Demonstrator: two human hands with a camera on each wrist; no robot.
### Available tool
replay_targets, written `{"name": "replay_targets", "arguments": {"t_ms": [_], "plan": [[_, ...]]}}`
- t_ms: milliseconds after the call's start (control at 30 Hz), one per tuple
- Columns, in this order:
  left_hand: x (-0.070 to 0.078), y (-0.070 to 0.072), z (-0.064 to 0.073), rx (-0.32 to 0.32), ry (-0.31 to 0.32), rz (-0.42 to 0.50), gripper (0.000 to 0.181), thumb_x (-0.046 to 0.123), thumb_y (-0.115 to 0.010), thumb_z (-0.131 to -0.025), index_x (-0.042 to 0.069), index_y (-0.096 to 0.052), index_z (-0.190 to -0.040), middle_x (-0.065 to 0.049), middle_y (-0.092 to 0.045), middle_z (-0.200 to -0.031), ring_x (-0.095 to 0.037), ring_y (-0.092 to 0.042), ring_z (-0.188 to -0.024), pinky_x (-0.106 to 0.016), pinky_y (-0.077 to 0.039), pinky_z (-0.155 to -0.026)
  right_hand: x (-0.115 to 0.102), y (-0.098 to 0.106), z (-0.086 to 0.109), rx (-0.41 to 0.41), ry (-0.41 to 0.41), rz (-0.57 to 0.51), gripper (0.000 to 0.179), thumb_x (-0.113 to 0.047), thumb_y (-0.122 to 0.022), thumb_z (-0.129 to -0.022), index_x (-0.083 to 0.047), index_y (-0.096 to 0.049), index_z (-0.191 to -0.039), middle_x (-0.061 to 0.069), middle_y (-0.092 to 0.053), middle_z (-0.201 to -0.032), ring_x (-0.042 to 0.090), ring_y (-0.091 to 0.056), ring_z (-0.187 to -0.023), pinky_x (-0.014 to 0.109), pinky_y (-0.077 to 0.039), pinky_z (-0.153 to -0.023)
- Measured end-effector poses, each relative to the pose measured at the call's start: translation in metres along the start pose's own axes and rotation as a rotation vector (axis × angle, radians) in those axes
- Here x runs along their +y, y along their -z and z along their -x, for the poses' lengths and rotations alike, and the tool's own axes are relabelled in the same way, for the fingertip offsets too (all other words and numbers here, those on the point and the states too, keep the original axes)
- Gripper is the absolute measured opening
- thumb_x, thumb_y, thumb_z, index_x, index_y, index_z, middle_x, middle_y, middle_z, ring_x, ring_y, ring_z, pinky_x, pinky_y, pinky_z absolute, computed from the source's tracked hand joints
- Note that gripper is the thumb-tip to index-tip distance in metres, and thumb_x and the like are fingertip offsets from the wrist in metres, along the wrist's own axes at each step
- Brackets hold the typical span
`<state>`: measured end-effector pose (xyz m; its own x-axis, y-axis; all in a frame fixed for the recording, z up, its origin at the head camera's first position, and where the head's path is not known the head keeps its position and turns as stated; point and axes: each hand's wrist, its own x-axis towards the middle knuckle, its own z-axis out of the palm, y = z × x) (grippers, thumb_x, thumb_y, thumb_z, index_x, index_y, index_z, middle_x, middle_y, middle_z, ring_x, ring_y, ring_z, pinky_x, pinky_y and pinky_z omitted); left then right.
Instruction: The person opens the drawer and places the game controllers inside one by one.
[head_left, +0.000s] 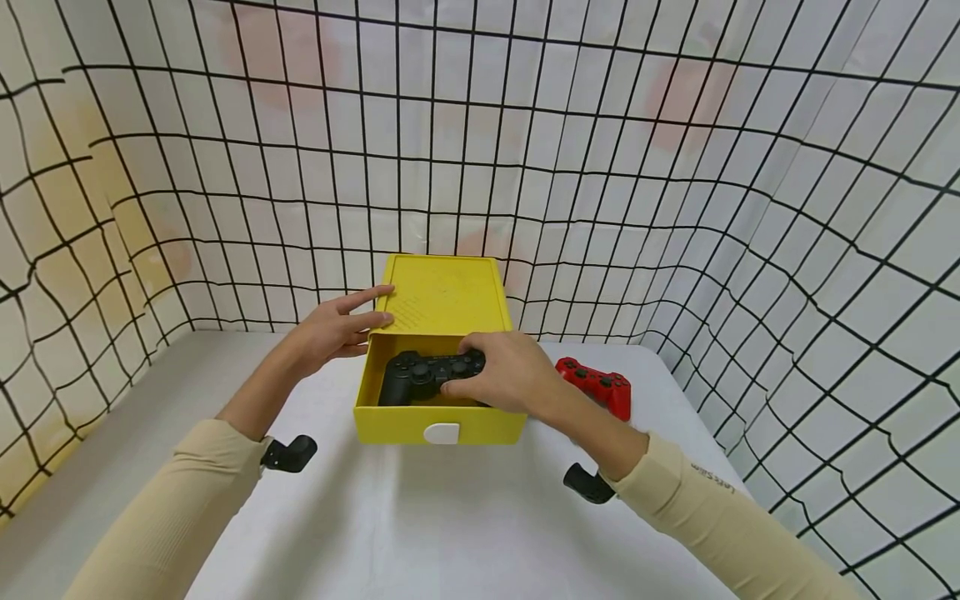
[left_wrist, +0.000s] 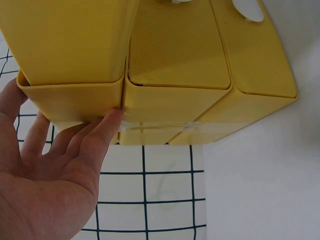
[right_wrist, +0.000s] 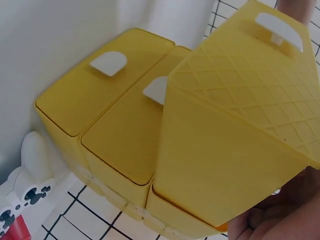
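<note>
A yellow drawer unit (head_left: 447, 292) stands at the middle of the table, its top drawer (head_left: 397, 423) pulled out towards me. In that drawer lies a black game controller (head_left: 420, 375). My right hand (head_left: 506, 371) grips the controller's right end, thumb near and fingers beyond; that end is partly hidden. At the unit's upper left edge, my left hand (head_left: 330, 329) rests with extended fingers touching it. From the left wrist view, the left hand (left_wrist: 60, 165) lies against the unit's side beside the open drawer. The right hand (right_wrist: 290, 210) shows only partly beyond the drawer in the right wrist view.
A red game controller (head_left: 600, 385) lies right of the unit. In the right wrist view a white game controller (right_wrist: 35, 185) appears beside the stack. Two lower drawers (right_wrist: 107, 82) with white knobs are closed. Black wire grid (head_left: 465, 167) encloses the table's back and sides.
</note>
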<state>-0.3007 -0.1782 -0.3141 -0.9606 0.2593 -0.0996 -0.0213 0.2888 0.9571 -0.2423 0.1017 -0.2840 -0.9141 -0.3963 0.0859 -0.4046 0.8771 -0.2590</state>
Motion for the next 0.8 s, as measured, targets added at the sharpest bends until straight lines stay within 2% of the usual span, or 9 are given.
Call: {"name": "replay_targets", "arguments": {"t_ms": [200, 433, 800], "plan": [[-0.0002, 0.0006, 0.0004, -0.007, -0.007, 0.0, 0.073, 0.048, -0.07, -0.094, 0.038, -0.036, -0.158, -0.01, -0.049, -0.153, -0.034, -0.052, -0.139, -0.052, -0.043, -0.113, 0.0002, 0.0003, -0.0015, -0.021, -0.001, 0.008, 0.053, -0.06, -0.073, -0.082, -0.023, -0.07, -0.121, -0.004, -0.068, -0.099, 0.018, -0.057, -0.092, 0.031, -0.048, -0.076], [-0.0002, 0.0004, 0.0, -0.005, -0.009, 0.012, 0.073, 0.047, -0.071, -0.094, 0.037, -0.037, -0.157, -0.01, -0.05, -0.152, -0.033, -0.052, -0.138, -0.05, -0.044, -0.113, -0.001, 0.0004, -0.0016, -0.063, -0.004, 0.015, 0.047, -0.056, -0.077, -0.082, -0.022, -0.069, -0.114, -0.004, -0.066, -0.097, 0.019, -0.056, -0.095, 0.033, -0.049, -0.081], [0.0005, -0.0009, -0.0001, 0.003, 0.0, 0.009, 0.072, 0.046, -0.071, -0.094, 0.038, -0.037, -0.157, -0.01, -0.051, -0.151, -0.033, -0.052, -0.138, -0.048, -0.046, -0.111, -0.0007, 0.0026, -0.0007, -0.083, 0.007, -0.001, 0.049, -0.057, -0.077, -0.083, -0.022, -0.067, -0.117, -0.005, -0.066, -0.1, 0.019, -0.056, -0.097, 0.035, -0.049, -0.085]]}}
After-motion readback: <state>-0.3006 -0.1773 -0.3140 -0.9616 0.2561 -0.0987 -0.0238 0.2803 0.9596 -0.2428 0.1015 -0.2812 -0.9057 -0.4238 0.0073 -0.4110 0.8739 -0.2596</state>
